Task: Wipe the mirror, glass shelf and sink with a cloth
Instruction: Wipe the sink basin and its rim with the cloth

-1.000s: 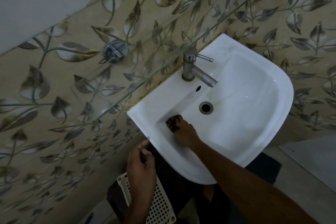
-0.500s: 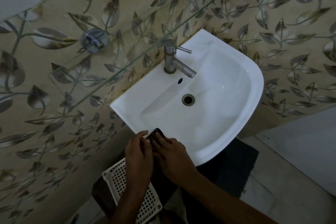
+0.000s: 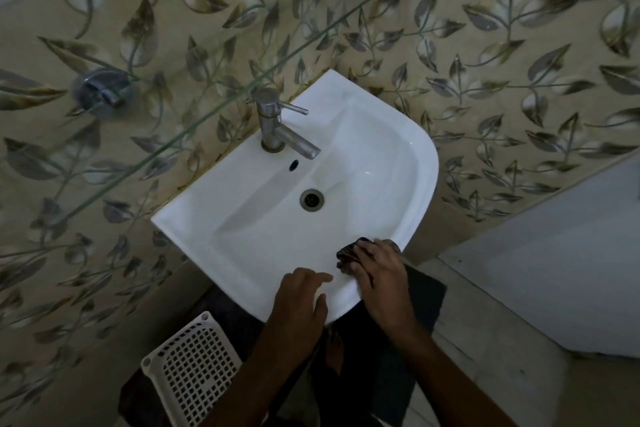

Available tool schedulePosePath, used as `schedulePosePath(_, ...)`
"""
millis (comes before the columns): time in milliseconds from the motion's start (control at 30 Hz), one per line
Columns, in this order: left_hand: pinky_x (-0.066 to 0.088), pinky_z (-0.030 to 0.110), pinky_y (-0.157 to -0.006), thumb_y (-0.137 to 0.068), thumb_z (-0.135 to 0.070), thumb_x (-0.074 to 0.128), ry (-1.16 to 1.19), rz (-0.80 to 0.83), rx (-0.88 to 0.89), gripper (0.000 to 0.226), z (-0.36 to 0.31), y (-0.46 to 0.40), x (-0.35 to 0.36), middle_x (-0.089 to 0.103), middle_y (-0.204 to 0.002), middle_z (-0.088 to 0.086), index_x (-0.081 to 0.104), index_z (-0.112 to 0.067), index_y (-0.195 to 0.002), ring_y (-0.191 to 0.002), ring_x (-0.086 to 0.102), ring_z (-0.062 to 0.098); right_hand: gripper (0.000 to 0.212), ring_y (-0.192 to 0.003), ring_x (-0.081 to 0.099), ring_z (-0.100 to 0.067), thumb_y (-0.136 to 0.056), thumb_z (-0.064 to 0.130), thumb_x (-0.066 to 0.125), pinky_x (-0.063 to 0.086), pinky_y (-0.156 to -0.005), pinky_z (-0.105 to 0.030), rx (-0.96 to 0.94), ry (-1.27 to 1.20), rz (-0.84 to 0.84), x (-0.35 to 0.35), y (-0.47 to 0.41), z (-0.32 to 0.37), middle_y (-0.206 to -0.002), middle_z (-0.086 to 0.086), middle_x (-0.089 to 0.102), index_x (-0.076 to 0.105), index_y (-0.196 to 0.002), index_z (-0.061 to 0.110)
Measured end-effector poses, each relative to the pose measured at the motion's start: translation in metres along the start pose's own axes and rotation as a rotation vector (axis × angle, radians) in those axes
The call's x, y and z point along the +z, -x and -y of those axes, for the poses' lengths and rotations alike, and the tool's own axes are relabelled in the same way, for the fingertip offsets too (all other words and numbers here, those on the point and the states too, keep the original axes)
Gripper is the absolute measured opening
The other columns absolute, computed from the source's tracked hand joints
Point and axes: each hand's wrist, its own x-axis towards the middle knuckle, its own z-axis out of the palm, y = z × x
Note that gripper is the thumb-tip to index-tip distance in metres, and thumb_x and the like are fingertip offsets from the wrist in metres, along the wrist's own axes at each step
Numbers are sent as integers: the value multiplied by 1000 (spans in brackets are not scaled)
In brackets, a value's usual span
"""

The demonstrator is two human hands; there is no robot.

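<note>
White porcelain fills the middle of the head view: the sink (image 3: 363, 163) hangs from a leaf-patterned tiled wall (image 3: 502, 55), with a steel tap (image 3: 277, 128) at its back and the drain (image 3: 311, 199) in the bowl. The right hand (image 3: 381, 274) presses a dark cloth (image 3: 348, 255) onto the front rim on the right side, its fingers spread over the cloth and bearing down rather than bunching it. The left hand (image 3: 304, 305) rests on the front rim just beside it, fingers loosely extended and holding nothing, as if to steady the body. The glass shelf (image 3: 194, 135) runs as a thin greenish edge across the wall above the tap, with a chrome bracket (image 3: 100, 94) on the left. No mirror shows in this view, so whether it is wiped cannot be told. A white perforated basket (image 3: 194, 367) stands on the floor below the sink.

By my judgement the work is at the sink stage, likely the last of the three surfaces. The bowl looks bright and free of marks, though the dim light hides fine streaks. The shelf glass looks clear, but its state is hard to judge. What seems left is the rest of the rim and perhaps around the tap.
</note>
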Motion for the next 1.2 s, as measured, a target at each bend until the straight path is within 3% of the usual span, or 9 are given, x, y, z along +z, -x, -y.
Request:
schedulePosePath(133,44,30,-92,-91,-26,46,-42,37,-11,34,-8,-39,14,58,-116,2,61,-17,-119,-106,52,18,32,-132,45,-18,-99,25,50,23,-118,-31,-39,-31,3,0,18,3,-134,3,59,65,-126,16)
schedulePosePath(300,45,31,-92,-93,-23,48,-51,153,50,34,-29,-78,34,59,-118,5,60,-13,-123,-106,55,21,41,-136,43,-16,-106,34,33,25,-119,-37,-262,-19,59,-19,2,-23,-139,0,56,65,-126,16)
schedulePosePath(500,45,32,-100,-95,-18,54,-35,184,177,36,-54,-123,48,54,-127,2,55,-19,-130,-115,51,17,41,-146,24,-22,-97,13,57,15,-120,-25,24,86,-70,-41,-102,-100,-149,-8,45,54,-138,6)
schedulePosePath(667,47,36,-99,-93,-21,54,-6,135,202,34,-66,-154,61,57,-123,3,56,-18,-127,-112,54,19,52,-148,20,-33,-100,20,53,18,-119,-39,104,259,-93,-52,-163,-124,-160,-10,28,39,-148,3)
schedulePosePath(767,48,35,-98,-93,-18,56,11,102,146,37,-69,-162,63,58,-122,3,54,-17,-130,-111,55,20,52,-145,28,-37,-91,8,65,36,-113,-51,35,261,-100,-51,-136,-108,-153,-16,39,49,-140,-1)
schedulePosePath(833,47,34,-97,-93,-17,55,-7,94,74,42,-72,-168,64,60,-122,6,51,-16,-134,-111,55,22,52,-145,29,-29,-83,-1,72,40,-111,-46,-29,171,-112,-43,-101,-93,-145,-19,49,56,-132,-2)
schedulePosePath(933,46,34,-96,-93,-21,54,-83,98,16,44,-73,-178,66,60,-127,6,49,-17,-137,-113,55,22,49,-149,16,-14,-92,2,63,17,-120,-21,38,-39,-146,-28,-66,-78,-150,-17,42,50,-139,-2)
schedulePosePath(1067,47,34,-97,-93,-21,54,-76,127,4,44,-67,-184,63,58,-128,3,50,-19,-136,-114,54,20,53,-152,11,-19,-102,19,48,18,-123,-34,136,-12,-149,-24,-86,-88,-162,-3,25,32,-152,9)
schedulePosePath(1200,48,36,-99,-91,-17,59,-52,89,-1,45,-56,-189,61,57,-128,2,51,-18,-135,-117,53,19,55,-150,16,-27,-101,21,49,22,-120,-41,183,165,-188,-38,-147,-112,-162,-5,24,31,-152,8)
